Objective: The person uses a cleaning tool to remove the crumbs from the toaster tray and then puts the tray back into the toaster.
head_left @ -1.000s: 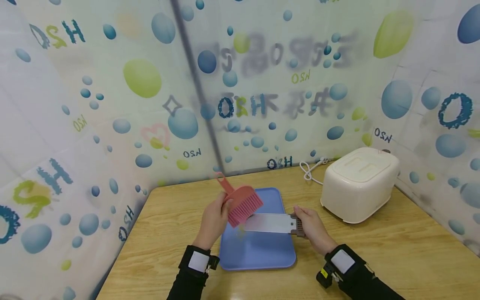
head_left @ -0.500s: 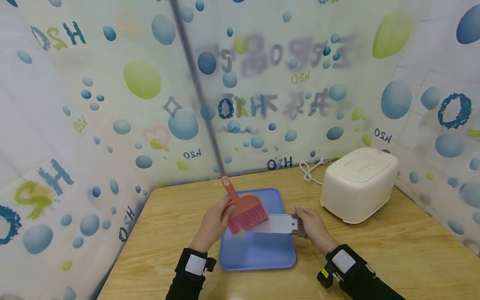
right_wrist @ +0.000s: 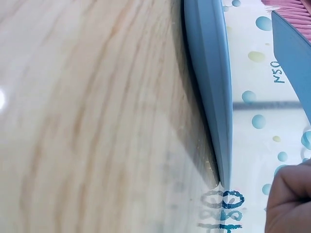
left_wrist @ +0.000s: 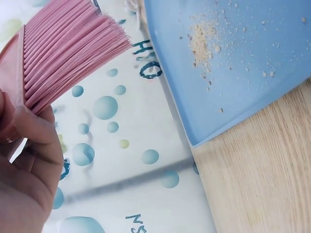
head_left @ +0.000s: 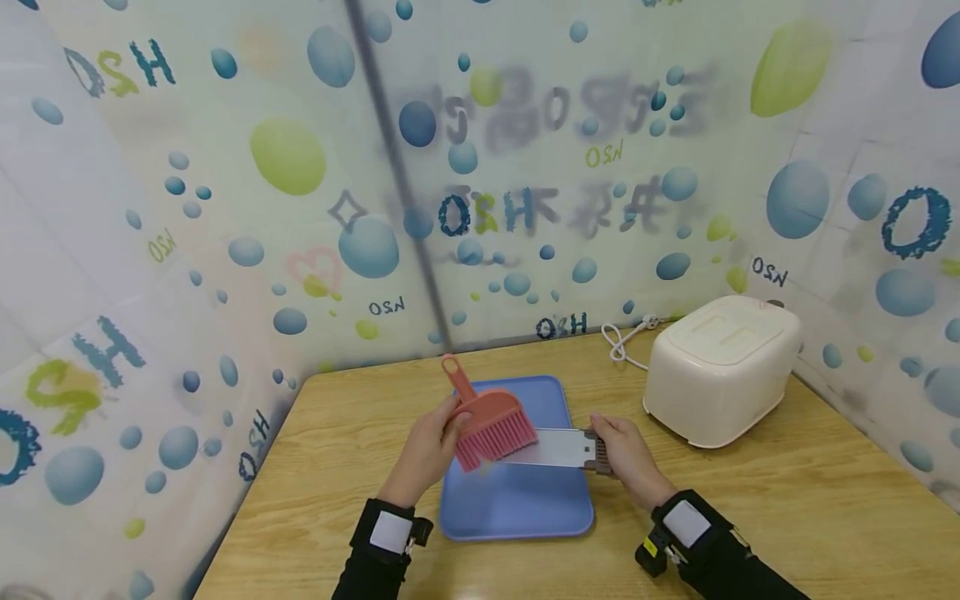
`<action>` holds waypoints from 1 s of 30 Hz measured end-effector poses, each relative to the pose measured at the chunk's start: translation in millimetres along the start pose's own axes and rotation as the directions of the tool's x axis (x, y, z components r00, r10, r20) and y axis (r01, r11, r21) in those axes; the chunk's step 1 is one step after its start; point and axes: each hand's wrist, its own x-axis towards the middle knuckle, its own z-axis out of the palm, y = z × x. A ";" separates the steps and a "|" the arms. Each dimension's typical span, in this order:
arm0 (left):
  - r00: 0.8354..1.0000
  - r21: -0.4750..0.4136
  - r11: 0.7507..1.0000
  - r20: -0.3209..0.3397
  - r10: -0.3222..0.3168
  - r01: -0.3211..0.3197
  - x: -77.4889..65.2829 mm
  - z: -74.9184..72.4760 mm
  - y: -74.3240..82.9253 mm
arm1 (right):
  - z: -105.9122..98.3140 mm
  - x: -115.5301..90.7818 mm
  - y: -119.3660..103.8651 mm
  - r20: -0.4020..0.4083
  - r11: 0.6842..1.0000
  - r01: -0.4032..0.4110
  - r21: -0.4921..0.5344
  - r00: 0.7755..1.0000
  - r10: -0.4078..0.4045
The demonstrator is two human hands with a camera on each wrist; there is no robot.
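My left hand (head_left: 422, 450) grips a small pink hand brush (head_left: 491, 408), its handle pointing up and away. Its bristles (left_wrist: 73, 46) overlap the left end of a flat metal crumb tray (head_left: 558, 447) in the head view. With thumb and fingers, my right hand (head_left: 630, 457) holds the crumb tray by its grey-brown end, level above a blue tray (head_left: 517, 512). Tan crumbs (left_wrist: 203, 42) lie scattered on the blue tray in the left wrist view. In the right wrist view only part of my right hand (right_wrist: 291, 199) shows, beside the crumb tray's edge (right_wrist: 294, 53).
A white toaster (head_left: 720, 367) stands at the right back of the wooden table (head_left: 330, 467). Its white cord (head_left: 618, 346) lies coiled behind it. A bubble-patterned curtain (head_left: 480, 250) surrounds the table's back and sides.
The brush has moved slightly right and toward me, tilting a little, over the crumb tray's left end. My right hand and the crumb tray have stayed almost still.
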 end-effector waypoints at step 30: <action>0.998 0.111 0.992 -0.042 -0.050 0.054 -11.9 -15.1 -5.5 | -10.3 0.6 4.3 -0.061 0.998 0.026 -0.060 0.998 -0.029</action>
